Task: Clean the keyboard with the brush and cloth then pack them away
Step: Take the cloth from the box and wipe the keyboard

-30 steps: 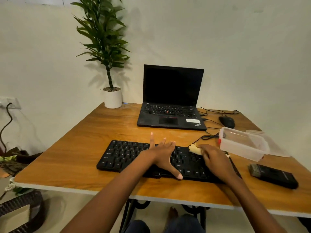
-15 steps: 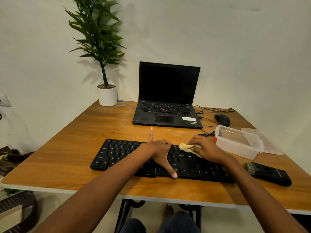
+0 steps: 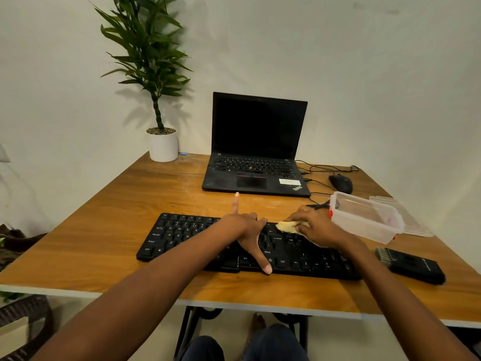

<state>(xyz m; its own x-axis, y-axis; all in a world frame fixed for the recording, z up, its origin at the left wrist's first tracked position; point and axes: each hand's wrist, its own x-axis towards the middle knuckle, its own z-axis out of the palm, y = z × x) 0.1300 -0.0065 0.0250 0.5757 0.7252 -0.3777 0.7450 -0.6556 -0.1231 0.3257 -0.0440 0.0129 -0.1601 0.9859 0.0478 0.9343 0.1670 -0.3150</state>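
Note:
A black keyboard (image 3: pixel 182 234) lies across the front of the wooden table (image 3: pixel 109 230). My left hand (image 3: pixel 246 226) rests flat on its middle with fingers spread, thumb at the front edge, holding nothing. My right hand (image 3: pixel 316 226) presses a small yellow cloth (image 3: pixel 286 226) onto the keys at the keyboard's upper right. A black brush (image 3: pixel 410 264) lies on the table to the right of the keyboard. A clear plastic box (image 3: pixel 364 217) with red clips stands open behind my right hand, its lid (image 3: pixel 406 217) lying beside it.
An open black laptop (image 3: pixel 256 144) stands at the back centre. A black mouse (image 3: pixel 341 183) and its cables lie to the laptop's right. A potted plant (image 3: pixel 162 144) stands at the back left corner. A wall runs close behind the table.
My right hand has slid the cloth leftward and toward the back along the keyboard's upper row. My left hand has stayed on the keys. The camera has tilted slightly.

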